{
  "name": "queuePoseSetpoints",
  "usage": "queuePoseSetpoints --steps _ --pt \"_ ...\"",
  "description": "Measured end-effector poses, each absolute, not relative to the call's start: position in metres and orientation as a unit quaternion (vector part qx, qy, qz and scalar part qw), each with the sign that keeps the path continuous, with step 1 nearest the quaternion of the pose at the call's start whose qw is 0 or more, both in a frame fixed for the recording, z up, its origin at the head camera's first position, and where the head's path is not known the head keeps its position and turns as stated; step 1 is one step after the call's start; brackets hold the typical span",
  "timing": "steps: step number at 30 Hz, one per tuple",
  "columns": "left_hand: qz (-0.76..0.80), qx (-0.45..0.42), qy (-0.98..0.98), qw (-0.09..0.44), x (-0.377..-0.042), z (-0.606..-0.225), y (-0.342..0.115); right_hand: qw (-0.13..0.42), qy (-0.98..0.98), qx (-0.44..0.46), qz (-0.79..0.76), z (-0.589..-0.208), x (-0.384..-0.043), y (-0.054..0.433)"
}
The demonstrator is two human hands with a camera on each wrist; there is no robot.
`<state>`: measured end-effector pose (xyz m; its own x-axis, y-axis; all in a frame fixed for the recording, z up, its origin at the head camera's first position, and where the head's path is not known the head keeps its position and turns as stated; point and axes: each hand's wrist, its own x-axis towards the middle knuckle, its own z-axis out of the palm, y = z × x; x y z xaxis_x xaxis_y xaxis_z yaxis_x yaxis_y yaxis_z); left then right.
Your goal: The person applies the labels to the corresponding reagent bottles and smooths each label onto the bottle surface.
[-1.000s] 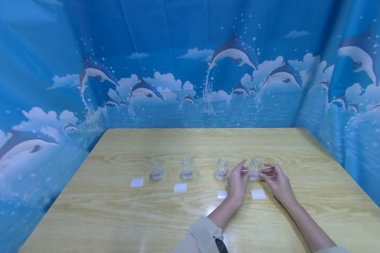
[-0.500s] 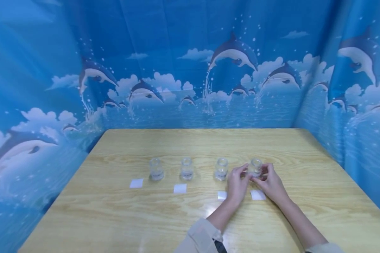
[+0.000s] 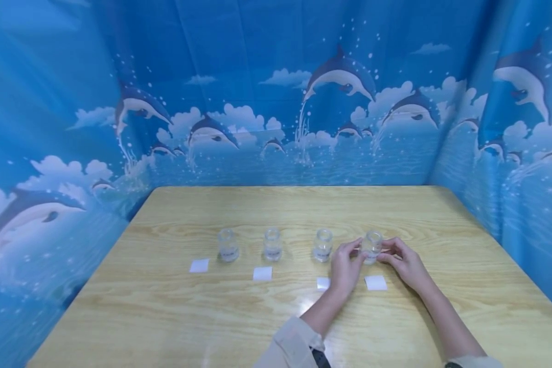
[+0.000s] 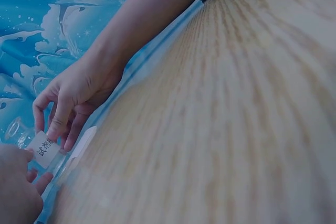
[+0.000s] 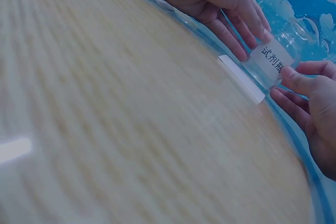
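A clear glass reagent bottle (image 3: 372, 245) stands at the right end of a row, upright and without a lid. My left hand (image 3: 345, 268) holds it from the left side, thumb toward the front. From the right, my right hand (image 3: 407, 266) grips the same bottle between thumb and fingers. On its front is a white label (image 5: 270, 59) with handwritten characters, partly covered by fingertips in both wrist views. Just in front of the bottle lies a white paper slip (image 3: 375, 282).
Three similar labelled bottles stand to the left: one near my left hand (image 3: 322, 246), a middle bottle (image 3: 272, 245) and a far-left bottle (image 3: 228, 246). More white slips (image 3: 262, 273) lie before them on the wooden table (image 3: 165, 317). A dolphin-print curtain (image 3: 276, 102) surrounds the table.
Half a second ago my right thumb reached across the bottle's front, close to the left thumb; now it is back at the right side. My left hand stays nearly still at the bottle.
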<state>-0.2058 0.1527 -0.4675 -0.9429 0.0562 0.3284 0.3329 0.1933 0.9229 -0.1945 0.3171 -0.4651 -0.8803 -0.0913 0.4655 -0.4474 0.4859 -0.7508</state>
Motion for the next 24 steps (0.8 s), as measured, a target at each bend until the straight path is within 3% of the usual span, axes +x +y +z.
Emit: queuePoseSetpoints --steps 7,15,24 --pt "-0.629 -0.125 -0.759 0.114 -0.206 -0.467 0.151 0.14 -0.831 0.141 0.52 -0.463 -0.191 0.308" --pt "-0.628 -0.128 -0.757 0.126 -0.205 -0.468 0.151 0.161 -0.87 0.112 0.453 -0.463 -0.193 0.309" --pt "-0.614 -0.149 -0.763 0.14 -0.206 -0.47 0.152 0.146 -0.818 0.15 0.536 -0.468 -0.195 0.323"
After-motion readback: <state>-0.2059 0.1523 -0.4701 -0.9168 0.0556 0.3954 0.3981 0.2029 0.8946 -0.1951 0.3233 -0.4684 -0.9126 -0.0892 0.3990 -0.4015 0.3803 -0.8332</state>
